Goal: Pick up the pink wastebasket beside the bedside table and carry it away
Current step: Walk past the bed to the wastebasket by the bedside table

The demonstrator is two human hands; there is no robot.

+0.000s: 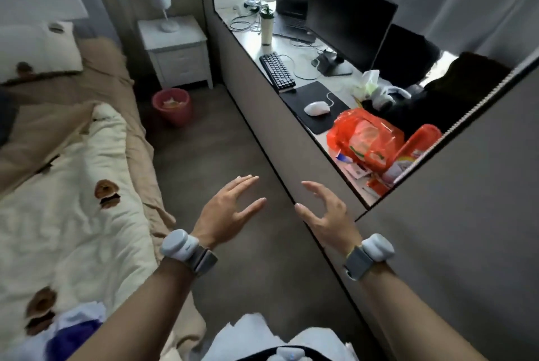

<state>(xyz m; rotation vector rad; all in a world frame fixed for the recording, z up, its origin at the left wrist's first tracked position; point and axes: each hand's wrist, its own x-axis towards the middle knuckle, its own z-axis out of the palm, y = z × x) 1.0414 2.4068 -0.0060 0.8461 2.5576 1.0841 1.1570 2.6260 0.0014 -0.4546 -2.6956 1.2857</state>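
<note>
The pink wastebasket [172,107] stands on the floor in front of the white bedside table [178,51], between the bed and the grey desk wall, with some paper scraps inside. My left hand [230,209] and my right hand [326,212] are stretched out over the floor well short of the basket. Both hands have fingers spread and hold nothing. Each wrist carries a grey band with a white device.
The bed [73,171] with a cream quilt fills the left side. A grey partition [262,115] on the right borders a narrow floor aisle leading to the basket. Behind the partition is a desk with monitors [347,22], keyboard [277,72], mouse and orange bags [367,136].
</note>
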